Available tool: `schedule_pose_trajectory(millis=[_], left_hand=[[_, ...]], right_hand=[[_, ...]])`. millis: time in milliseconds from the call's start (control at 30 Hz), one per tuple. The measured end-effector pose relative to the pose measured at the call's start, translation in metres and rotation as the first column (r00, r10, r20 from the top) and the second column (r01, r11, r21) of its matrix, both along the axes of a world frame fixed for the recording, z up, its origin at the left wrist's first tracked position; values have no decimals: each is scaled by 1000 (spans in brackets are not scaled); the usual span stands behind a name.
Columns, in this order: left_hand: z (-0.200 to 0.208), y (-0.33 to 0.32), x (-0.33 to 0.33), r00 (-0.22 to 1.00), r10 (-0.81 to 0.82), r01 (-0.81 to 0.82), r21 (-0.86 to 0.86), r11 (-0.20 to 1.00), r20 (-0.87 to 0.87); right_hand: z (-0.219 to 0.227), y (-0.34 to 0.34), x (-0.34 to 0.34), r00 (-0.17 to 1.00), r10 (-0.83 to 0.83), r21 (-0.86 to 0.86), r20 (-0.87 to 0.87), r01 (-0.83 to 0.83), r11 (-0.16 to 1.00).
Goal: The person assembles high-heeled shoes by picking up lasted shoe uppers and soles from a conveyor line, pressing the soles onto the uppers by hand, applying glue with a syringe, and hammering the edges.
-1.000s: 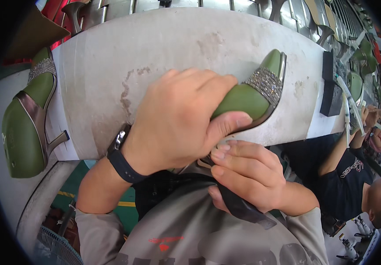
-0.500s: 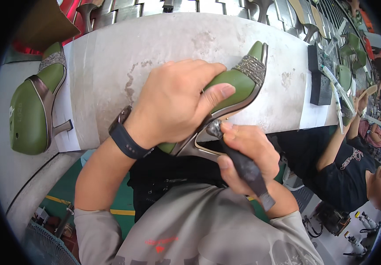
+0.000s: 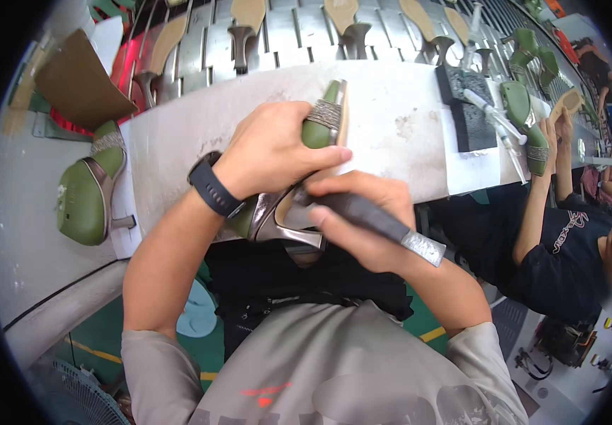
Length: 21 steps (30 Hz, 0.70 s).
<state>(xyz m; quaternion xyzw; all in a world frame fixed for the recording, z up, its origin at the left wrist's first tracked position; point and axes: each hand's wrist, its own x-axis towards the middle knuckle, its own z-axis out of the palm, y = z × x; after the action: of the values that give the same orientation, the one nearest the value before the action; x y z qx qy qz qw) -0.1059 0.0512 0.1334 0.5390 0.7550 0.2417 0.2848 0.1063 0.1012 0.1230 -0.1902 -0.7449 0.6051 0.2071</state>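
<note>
Shoe point(image 3: 320, 134) now turned edge-on: green, beaded strap, metallic heel.

Green heeled shoe point(image 3: 320, 134) with silver beaded strap, metallic heel; black-handled tool point(image 3: 369, 216); left of it, second green shoe point(image 3: 86, 202); grey bench point(image 3: 405, 134).

- A brown cardboard piece point(image 3: 77, 79), flat and roughly four-sided, lies tilted at the far left, above the bench point(image 3: 405, 127); whether it is part of a package cannot be told.
- Just right of it, a white sheet or card point(image 3: 123, 32) stands at the top left edge, blank as far as can be seen.
- No labels, signs or screens can be made out anywhere else.
</note>
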Motion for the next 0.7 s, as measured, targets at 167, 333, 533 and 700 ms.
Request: schedule_pose_trajectory(millis=[167,333,533,700], left_hand=[[63,-37,26,968,119,0,470,883,-223],[52,-44,50,953,-233,37,689,724,193],[52,-24,79,983,-73,-82,752,654,170],[46,-16,96,991,-12,-95,779,620,131]], right_hand=[[51,25,30,945,-264,-183,-192,230,956],[94,20,38,958,-49,68,-282,71,995],[134,24,62,936,255,499,-243,-105,860],[154,37,59,969,239,447,-62,-188,874]])
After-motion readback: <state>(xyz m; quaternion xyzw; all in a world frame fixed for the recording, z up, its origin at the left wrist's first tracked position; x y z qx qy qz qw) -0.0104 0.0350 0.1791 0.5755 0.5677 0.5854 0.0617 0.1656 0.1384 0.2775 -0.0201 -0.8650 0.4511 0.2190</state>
